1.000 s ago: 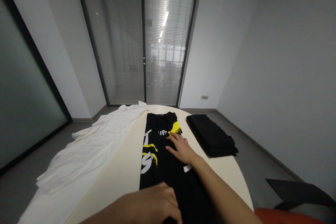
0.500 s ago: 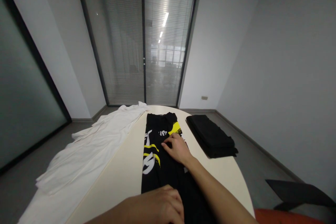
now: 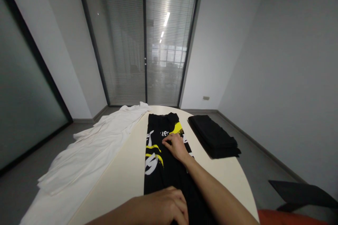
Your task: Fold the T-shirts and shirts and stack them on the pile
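Note:
A long, narrow folded black garment (image 3: 155, 123) with white and yellow print lies down the middle of the table, running from its far end toward me. My right hand (image 3: 176, 146) is over its middle, thumb and forefinger pinched together at the cloth beside the print. Close to me, my left hand (image 3: 166, 205) rests over the near part of the garment with curled fingers. Its fingertips are turned away from view, but the cloth lies right under them. The garment's near end is hidden by my hands and forearms.
White cloth (image 3: 92, 147) is spread along the left side of the table (image 3: 118, 172). A folded black stack of cloth (image 3: 213, 135) lies at the right, near the table's curved edge. A dark chair part (image 3: 301, 191) and an orange-red surface (image 3: 285, 218) are at lower right.
The right hand has shifted slightly over the garment, and more white print shows along the garment's right edge. The left hand stays almost in place. The view has moved very slightly.

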{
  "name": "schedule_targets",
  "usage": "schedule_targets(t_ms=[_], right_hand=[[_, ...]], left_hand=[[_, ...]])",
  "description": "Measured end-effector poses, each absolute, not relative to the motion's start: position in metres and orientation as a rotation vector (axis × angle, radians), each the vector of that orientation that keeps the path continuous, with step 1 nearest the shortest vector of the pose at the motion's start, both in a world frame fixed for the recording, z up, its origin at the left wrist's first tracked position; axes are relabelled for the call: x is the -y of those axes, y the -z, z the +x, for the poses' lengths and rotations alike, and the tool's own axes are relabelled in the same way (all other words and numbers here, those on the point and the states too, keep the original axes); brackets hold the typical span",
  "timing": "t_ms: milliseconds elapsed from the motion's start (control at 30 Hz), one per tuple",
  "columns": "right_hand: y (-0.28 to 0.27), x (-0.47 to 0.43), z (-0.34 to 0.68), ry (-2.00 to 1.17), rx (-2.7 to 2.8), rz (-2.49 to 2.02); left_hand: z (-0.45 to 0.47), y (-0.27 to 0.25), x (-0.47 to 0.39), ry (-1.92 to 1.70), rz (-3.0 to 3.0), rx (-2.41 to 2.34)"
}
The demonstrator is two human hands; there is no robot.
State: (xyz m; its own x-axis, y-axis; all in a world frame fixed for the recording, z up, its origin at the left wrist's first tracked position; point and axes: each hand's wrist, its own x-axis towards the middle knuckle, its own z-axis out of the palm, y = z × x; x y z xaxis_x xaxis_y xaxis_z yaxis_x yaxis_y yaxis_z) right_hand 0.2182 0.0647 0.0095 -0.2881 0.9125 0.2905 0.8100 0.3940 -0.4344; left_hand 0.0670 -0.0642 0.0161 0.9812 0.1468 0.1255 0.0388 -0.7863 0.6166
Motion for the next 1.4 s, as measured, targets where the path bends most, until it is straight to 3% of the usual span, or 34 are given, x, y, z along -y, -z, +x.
schedule_targets(t_ms=[267, 1000, 1267, 1400], right_hand=[[-0.005, -0.063, 0.216, -0.277, 2.247, -1.301], [-0.014, -0.063, 0.233, -0.261, 2.058, -1.415], [-0.01, -0.063, 0.238, -0.356, 2.124, -1.246], [-0.013, -0.063, 0.245, -0.268, 2.027, -1.398]], left_hand=[[0.07, -0.019, 0.064, -0.198, 2.458, -0.147], [0.073, -0.003, 0.064, -0.263, 2.422, -0.174], [0.063, -0.031, 0.069, -0.275, 2.471, -0.218], [0.06, -0.037, 0.069, -0.163, 2.548, -0.333]])
